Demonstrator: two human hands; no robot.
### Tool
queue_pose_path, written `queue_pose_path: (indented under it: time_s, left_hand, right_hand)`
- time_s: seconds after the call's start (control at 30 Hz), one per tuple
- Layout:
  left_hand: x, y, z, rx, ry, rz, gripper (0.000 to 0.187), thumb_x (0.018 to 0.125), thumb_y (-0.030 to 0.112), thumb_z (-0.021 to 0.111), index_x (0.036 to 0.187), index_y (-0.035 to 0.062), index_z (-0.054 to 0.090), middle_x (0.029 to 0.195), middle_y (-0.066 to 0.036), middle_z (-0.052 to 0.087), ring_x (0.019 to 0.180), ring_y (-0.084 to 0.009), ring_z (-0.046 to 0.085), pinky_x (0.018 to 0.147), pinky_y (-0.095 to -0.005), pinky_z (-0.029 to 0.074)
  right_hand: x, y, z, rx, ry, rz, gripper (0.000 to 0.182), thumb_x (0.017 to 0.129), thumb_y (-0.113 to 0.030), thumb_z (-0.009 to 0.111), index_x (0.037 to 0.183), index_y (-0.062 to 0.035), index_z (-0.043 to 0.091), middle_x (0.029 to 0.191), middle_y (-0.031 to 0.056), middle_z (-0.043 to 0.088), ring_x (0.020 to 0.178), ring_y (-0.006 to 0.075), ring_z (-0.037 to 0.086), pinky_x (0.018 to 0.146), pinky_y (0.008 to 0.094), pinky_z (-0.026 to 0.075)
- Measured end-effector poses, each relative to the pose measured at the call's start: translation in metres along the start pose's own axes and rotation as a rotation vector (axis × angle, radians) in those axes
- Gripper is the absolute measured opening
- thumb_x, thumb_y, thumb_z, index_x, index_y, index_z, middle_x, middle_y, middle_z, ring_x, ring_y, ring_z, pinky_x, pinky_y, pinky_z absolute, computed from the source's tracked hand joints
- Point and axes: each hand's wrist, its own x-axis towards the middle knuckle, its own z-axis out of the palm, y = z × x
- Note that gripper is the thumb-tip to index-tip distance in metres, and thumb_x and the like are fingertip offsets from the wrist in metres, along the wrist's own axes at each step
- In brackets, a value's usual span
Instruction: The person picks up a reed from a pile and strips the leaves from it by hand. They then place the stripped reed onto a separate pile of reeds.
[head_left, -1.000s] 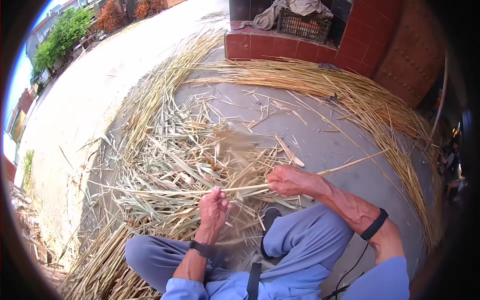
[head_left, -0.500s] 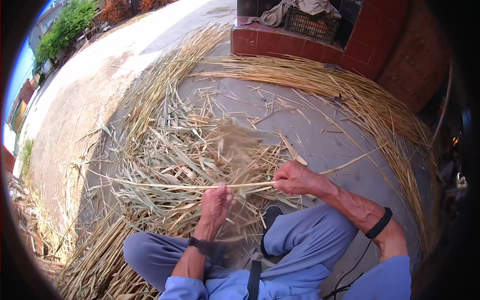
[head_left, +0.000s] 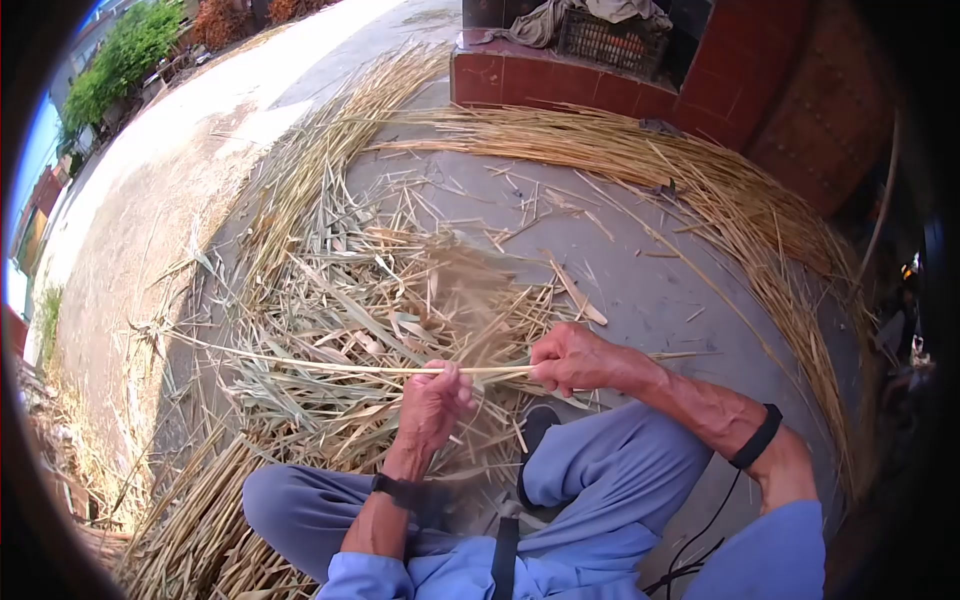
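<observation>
A long thin pale reed stalk [head_left: 330,368] runs sideways in front of me, its far part reaching left over the leaf pile. My left hand [head_left: 433,402] pinches it between thumb and fingers. To the right, my right hand [head_left: 575,360] is closed round the stalk near its right end. Below and beyond both hands lies a heap of stripped leaves and husks [head_left: 350,310]. A blurred brownish patch covers part of the heap between the hands.
Long stalks [head_left: 600,140] lie in a curved band from the back to the right. Another bundle [head_left: 200,510] lies at lower left. A dark crate [head_left: 612,45] stands on a red tiled ledge [head_left: 560,85]. A black cable [head_left: 690,545] lies beside my bent leg.
The stalk has shifted left through my left hand, and its right end now stops near my right hand. My right hand has moved slightly left. The view has shifted a little.
</observation>
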Motion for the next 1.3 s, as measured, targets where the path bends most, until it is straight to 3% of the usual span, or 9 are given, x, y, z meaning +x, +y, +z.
queue_pose_path:
  time_s: [0.23, 0.53, 0.73, 0.83, 1.03, 1.13, 1.23, 1.27, 1.3]
  left_hand:
    - [0.006, 0.005, -0.001, 0.052, -0.089, 0.087, 0.008, 0.099, 0.011, 0.058, 0.102, 0.0028, 0.06, 0.082, -0.011, 0.065, 0.068, -0.0179, 0.061, 0.064, -0.0345, 0.055]
    - [0.004, -0.002, 0.004, 0.053, -0.145, 0.084, 0.01, 0.099, 0.011, 0.058, 0.101, 0.0014, 0.06, 0.083, -0.011, 0.065, 0.07, -0.0186, 0.063, 0.066, -0.035, 0.058]
    - [0.005, 0.003, 0.011, -0.023, -0.132, 0.069, 0.011, 0.099, 0.011, 0.058, 0.101, 0.0008, 0.061, 0.084, -0.012, 0.066, 0.07, -0.0194, 0.063, 0.066, -0.0358, 0.059]
    - [0.008, 0.002, 0.011, 0.004, -0.16, 0.084, 0.011, 0.099, 0.011, 0.058, 0.101, 0.001, 0.061, 0.084, -0.012, 0.066, 0.07, -0.0195, 0.064, 0.066, -0.036, 0.059]
    - [0.007, -0.012, -0.006, -0.006, -0.114, 0.044, 0.009, 0.099, 0.01, 0.058, 0.1, 0.0011, 0.06, 0.084, -0.012, 0.066, 0.07, -0.0197, 0.064, 0.065, -0.0358, 0.059]
    - [0.002, -0.017, -0.004, 0.061, -0.046, 0.02, 0.011, 0.097, 0.011, 0.062, 0.098, 0.0004, 0.061, 0.084, -0.012, 0.066, 0.069, -0.0177, 0.063, 0.063, -0.0339, 0.058]
    - [0.003, -0.02, 0.001, 0.174, -0.007, -0.007, 0.012, 0.097, 0.012, 0.064, 0.097, 0.0004, 0.062, 0.084, -0.011, 0.066, 0.068, -0.016, 0.063, 0.061, -0.0321, 0.057]
    - [0.003, -0.022, 0.002, 0.196, -0.066, 0.019, 0.013, 0.096, 0.013, 0.065, 0.098, 0.0007, 0.063, 0.084, -0.011, 0.067, 0.068, -0.0151, 0.063, 0.06, -0.0297, 0.056]
    - [0.002, -0.026, 0.005, 0.185, -0.05, -0.012, 0.014, 0.095, 0.015, 0.066, 0.1, 0.0012, 0.064, 0.084, -0.01, 0.068, 0.067, -0.0142, 0.063, 0.059, -0.0282, 0.055]
  right_hand:
    - [0.002, 0.005, -0.002, 0.108, 0.092, -0.078, 0.018, 0.082, -0.012, 0.061, 0.074, 0.0028, 0.067, 0.062, 0.0056, 0.064, 0.051, 0.0106, 0.061, 0.047, 0.0269, 0.047]
    - [0.002, -0.015, 0.005, 0.088, -0.118, 0.066, 0.023, 0.085, -0.016, 0.057, 0.074, 0.0022, 0.066, 0.062, 0.0065, 0.064, 0.05, 0.0114, 0.061, 0.046, 0.0253, 0.047]
    - [0.006, -0.009, 0.007, 0.09, 0.018, -0.038, 0.024, 0.085, -0.015, 0.058, 0.07, 0.0018, 0.065, 0.06, 0.0059, 0.063, 0.05, 0.0109, 0.061, 0.046, 0.0257, 0.047]
    - [0.006, -0.01, 0.002, 0.023, 0.015, -0.068, 0.02, 0.091, -0.014, 0.059, 0.08, 0.001, 0.066, 0.067, 0.0055, 0.066, 0.055, 0.0099, 0.064, 0.048, 0.0242, 0.049]
    - [-0.001, -0.014, -0.037, 0.328, 0.555, -0.064, 0.019, 0.091, -0.017, 0.06, 0.083, -0.0007, 0.067, 0.062, 0.0059, 0.063, 0.049, 0.0098, 0.061, 0.046, 0.03, 0.047]
    - [0.001, -0.003, -0.042, -0.091, 0.562, -0.112, 0.018, 0.09, -0.016, 0.061, 0.092, 0.0003, 0.067, 0.07, 0.01, 0.066, 0.057, 0.0181, 0.065, 0.055, 0.0355, 0.051]
    - [0.002, 0.004, -0.024, -0.559, 0.553, -0.41, 0.022, 0.088, -0.016, 0.063, 0.1, 0.0022, 0.067, 0.081, 0.0147, 0.067, 0.071, 0.0278, 0.067, 0.067, 0.0399, 0.052]
    - [0.009, 0.01, -0.018, -0.516, 0.481, -0.48, 0.025, 0.085, -0.014, 0.063, 0.103, 0.0031, 0.067, 0.089, 0.0186, 0.067, 0.083, 0.035, 0.065, 0.076, 0.0424, 0.051]
    - [0.014, 0.003, -0.008, -0.486, 0.369, -0.48, 0.025, 0.085, -0.014, 0.062, 0.103, 0.0028, 0.066, 0.087, 0.0192, 0.066, 0.08, 0.0354, 0.065, 0.074, 0.0422, 0.051]
